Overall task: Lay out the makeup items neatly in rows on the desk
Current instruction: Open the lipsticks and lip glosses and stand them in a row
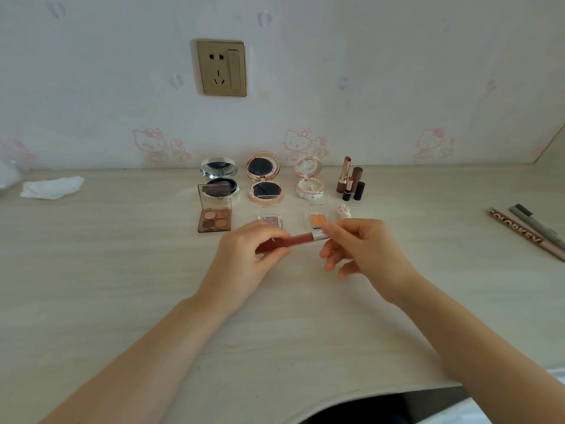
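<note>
Ideally, with the left hand gripping the red lip-gloss tube and the right hand pinching its silver cap, lower it level (parallel to the rows beyond the grip) onto the surface.

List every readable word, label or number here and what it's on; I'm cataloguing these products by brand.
"SOLORKEY": on the brown pencil at the desk's right edge; the last letters are partly cut off.
Small print under the rose-gold compact: too small to read.
Small print under the floral compact: too small.
Lettering on the eyeshadow palette lid: blurred.
</note>
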Tool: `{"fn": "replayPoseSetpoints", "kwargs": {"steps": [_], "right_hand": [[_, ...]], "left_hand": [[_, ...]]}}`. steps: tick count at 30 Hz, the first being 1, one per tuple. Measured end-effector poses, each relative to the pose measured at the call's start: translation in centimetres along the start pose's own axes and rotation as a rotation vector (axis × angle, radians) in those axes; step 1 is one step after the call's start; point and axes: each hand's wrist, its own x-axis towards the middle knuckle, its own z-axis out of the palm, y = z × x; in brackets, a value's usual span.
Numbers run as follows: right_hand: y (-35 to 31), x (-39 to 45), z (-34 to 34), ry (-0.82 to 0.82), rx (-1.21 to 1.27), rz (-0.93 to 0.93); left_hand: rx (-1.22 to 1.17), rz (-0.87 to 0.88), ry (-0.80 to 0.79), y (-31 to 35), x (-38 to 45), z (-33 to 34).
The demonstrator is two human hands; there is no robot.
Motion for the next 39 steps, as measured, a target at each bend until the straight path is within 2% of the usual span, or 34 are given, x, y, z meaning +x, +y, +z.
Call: {"fn": "replayPoseSetpoints", "kwargs": {"steps": [4, 10, 14, 18, 22, 29, 32, 35, 37, 39], "right_hand": [[1.0, -0.4, -0.1, 0.003, 0.043, -0.052], [1.3, -0.4, -0.6, -0.027, -0.082, -0.226], [1.5, -0.6, -0.7, -0.080, 0.004, -0.210], [1.0, -0.7, -0.6, -0.045, 0.162, -0.077], [1.4, -0.5, -0.7, -0.005, 0.067, -0.067], [1.6, -0.5, -1.1, -0.002, -0.182, -0.239], [1.4, -0.7, -1.2, -0.015, -0.070, -0.242], [1.3, -0.6, -0.9, 0.037, 0.104, -0.099], [1.4, -0.5, -0.8, 0.030, 0.074, -0.053], [1.6, -0.6, -0.7, 0.015, 0.024, -0.099]], "left_hand": [[-0.050, -0.031, -0.037, 0.0, -0.1, 0.1], [-0.229, -0.234, -0.114, -0.7, -0.1, -0.1], [-0.219, -0.201, -0.085, -0.6, -0.1, 0.0], [-0.203, -0.146, -0.080, -0.3, -0.2, 0.1], [-0.191, -0.124, -0.074, -0.2, -0.3, 0.1], [-0.201, -0.136, -0.084, -0.3, -0.3, 0.0], [-0.189, -0.143, -0.084, -0.2, -0.3, 0.0], [-0.188, -0.149, -0.081, -0.2, -0.3, 0.0], [-0.188, -0.142, -0.078, -0.1, -0.3, 0.0], [-0.189, -0.138, -0.073, -0.1, -0.4, 0.0]]}}
